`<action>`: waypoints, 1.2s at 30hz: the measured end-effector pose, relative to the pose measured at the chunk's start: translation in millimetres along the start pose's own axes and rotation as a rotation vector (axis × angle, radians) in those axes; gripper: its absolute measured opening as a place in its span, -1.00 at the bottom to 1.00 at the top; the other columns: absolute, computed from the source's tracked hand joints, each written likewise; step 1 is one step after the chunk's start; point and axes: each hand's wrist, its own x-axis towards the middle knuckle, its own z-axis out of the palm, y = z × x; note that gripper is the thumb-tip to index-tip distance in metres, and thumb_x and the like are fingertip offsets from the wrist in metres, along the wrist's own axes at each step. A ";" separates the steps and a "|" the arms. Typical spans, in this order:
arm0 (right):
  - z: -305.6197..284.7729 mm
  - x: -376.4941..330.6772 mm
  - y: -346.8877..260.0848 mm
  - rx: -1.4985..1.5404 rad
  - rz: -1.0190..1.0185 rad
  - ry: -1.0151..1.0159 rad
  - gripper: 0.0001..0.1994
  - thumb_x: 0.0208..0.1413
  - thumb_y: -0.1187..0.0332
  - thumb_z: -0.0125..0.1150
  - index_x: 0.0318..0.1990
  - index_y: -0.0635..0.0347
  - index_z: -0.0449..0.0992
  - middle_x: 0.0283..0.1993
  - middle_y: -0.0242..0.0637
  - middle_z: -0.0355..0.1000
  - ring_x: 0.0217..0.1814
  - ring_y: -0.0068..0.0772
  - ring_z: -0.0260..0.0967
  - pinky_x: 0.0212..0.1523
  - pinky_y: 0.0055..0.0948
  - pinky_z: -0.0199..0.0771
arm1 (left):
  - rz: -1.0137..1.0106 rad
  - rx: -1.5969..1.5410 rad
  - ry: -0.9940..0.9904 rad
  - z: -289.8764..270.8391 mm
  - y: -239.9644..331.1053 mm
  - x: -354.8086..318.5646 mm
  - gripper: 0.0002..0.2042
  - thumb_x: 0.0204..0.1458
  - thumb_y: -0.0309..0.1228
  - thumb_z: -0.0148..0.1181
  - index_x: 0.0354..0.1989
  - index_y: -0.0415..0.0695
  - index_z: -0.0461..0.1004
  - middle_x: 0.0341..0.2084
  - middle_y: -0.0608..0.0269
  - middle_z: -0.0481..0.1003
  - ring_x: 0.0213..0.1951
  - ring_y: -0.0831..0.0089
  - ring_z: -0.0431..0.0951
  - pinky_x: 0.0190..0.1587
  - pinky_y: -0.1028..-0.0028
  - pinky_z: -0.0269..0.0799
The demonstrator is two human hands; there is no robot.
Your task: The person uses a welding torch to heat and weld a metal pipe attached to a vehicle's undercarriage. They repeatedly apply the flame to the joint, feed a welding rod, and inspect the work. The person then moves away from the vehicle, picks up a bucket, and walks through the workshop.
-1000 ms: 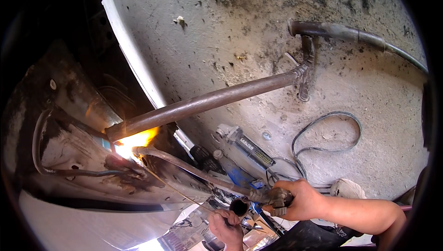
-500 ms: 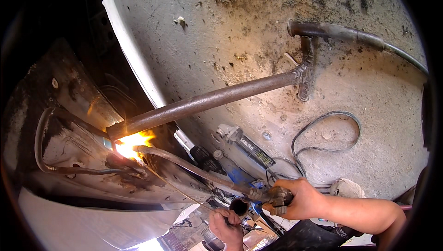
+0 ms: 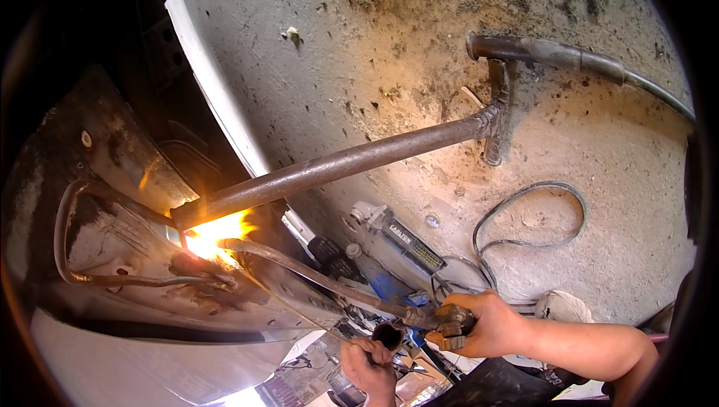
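Note:
My right hand is closed around the handle of a gas torch. The torch's long bent tube runs up to the left, and a bright yellow-white flame burns at its tip. My left hand pinches a thin welding rod, whose far end reaches the glow. The flame plays on a rusty sheet-metal panel, beside the end of a brown steel pipe. A bent metal rod forms a loop on the panel. Glare hides the heated spot.
An angle grinder lies on the stained concrete floor, its cable looped to the right. The steel pipe joins a crosspiece and another pipe. A pale curved body panel is at lower left.
The torch tip and flame have shifted very slightly. Both hands keep their holds, and the pipe and grinder stay where they were.

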 end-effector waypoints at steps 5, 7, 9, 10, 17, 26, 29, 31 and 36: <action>1.5 0.7 1.4 -0.002 0.012 0.002 -0.65 -0.20 0.37 0.30 -0.15 0.13 0.52 -0.45 -0.13 0.48 -0.38 -0.05 0.47 -0.37 -0.35 0.46 | -0.001 0.003 0.008 -4.2 -4.8 -0.4 -0.77 0.21 -0.31 -0.14 -0.46 -0.16 0.19 -0.59 0.30 0.20 -0.66 0.60 0.15 -0.66 0.62 0.04; 4.3 0.4 5.0 -0.003 0.011 0.015 -0.66 -0.21 0.38 0.30 -0.17 0.15 0.51 -0.47 -0.11 0.48 -0.38 -0.04 0.47 -0.38 -0.33 0.46 | -0.008 0.012 0.014 -4.6 -5.8 -0.9 -0.77 0.20 -0.31 -0.14 -0.47 -0.16 0.19 -0.59 0.29 0.20 -0.66 0.60 0.15 -0.67 0.63 0.04; 5.2 0.4 6.3 -0.009 0.001 0.026 -0.68 -0.21 0.39 0.29 -0.20 0.17 0.50 -0.48 -0.09 0.47 -0.39 -0.02 0.47 -0.38 -0.31 0.46 | -0.008 0.014 0.017 -4.7 -6.9 -1.3 -0.77 0.20 -0.32 -0.14 -0.47 -0.17 0.19 -0.59 0.29 0.20 -0.66 0.60 0.15 -0.67 0.64 0.03; 5.3 0.4 6.5 -0.013 -0.009 0.031 -0.68 -0.21 0.39 0.29 -0.21 0.19 0.50 -0.49 -0.09 0.47 -0.39 -0.01 0.47 -0.38 -0.31 0.46 | -0.004 0.012 0.017 -4.7 -7.4 -1.3 -0.77 0.20 -0.32 -0.14 -0.47 -0.17 0.19 -0.59 0.29 0.20 -0.66 0.60 0.15 -0.68 0.64 0.03; 10.8 1.7 9.3 -0.054 -0.083 0.113 -0.71 -0.17 0.23 0.44 -0.48 0.20 0.47 -0.62 -0.20 0.43 -0.66 -0.31 0.35 -0.57 -0.41 0.39 | -0.005 0.007 0.030 -5.5 -6.8 -2.3 -0.77 0.20 -0.33 -0.14 -0.47 -0.17 0.19 -0.61 0.30 0.20 -0.66 0.60 0.15 -0.68 0.65 0.03; 7.1 1.8 6.9 -0.032 0.039 0.025 -0.69 -0.24 0.41 0.27 -0.23 0.23 0.47 -0.53 -0.05 0.45 -0.44 0.01 0.45 -0.41 -0.28 0.44 | 0.000 0.013 0.030 -5.4 -6.0 -3.3 -0.77 0.21 -0.31 -0.15 -0.47 -0.15 0.18 -0.62 0.31 0.19 -0.65 0.61 0.15 -0.67 0.65 0.04; 5.9 1.5 1.4 0.002 -0.012 0.045 -0.68 -0.25 0.41 0.27 -0.23 0.23 0.46 -0.53 -0.03 0.45 -0.44 0.02 0.45 -0.42 -0.28 0.45 | 0.005 0.020 0.015 -5.7 -5.4 -3.0 -0.77 0.21 -0.31 -0.16 -0.47 -0.15 0.18 -0.62 0.31 0.19 -0.66 0.61 0.15 -0.67 0.65 0.04; 5.9 1.4 6.1 -0.034 0.034 0.018 -0.65 -0.26 0.41 0.28 -0.21 0.25 0.46 -0.53 -0.03 0.45 -0.45 0.02 0.45 -0.42 -0.28 0.45 | 0.005 0.021 0.021 -6.4 -5.7 -3.0 -0.77 0.21 -0.32 -0.16 -0.47 -0.15 0.18 -0.62 0.31 0.18 -0.66 0.61 0.15 -0.68 0.65 0.04; 7.1 -0.7 7.0 -0.058 0.058 0.031 -0.62 -0.26 0.40 0.29 -0.18 0.28 0.44 -0.53 -0.01 0.45 -0.46 0.00 0.46 -0.42 -0.30 0.45 | 0.008 0.033 0.030 -5.8 -5.4 -3.6 -0.77 0.21 -0.31 -0.16 -0.47 -0.16 0.18 -0.63 0.31 0.17 -0.66 0.60 0.15 -0.68 0.64 0.03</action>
